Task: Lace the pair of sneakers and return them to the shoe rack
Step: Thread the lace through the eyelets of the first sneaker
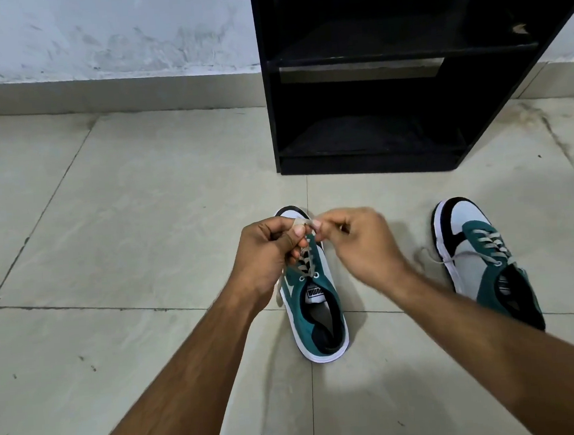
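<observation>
— Green and white, that shoe between your arms?

— Yes. It sits on the floor tiles, toe toward the black rack. My left hand and right hand hover above its front, fingers pinched tight on the grey lace.

— And the other shoe?

— It lies well off to my right, laced, one loose end trailing on the tile. Both rack shelves I can see look bare.
</observation>
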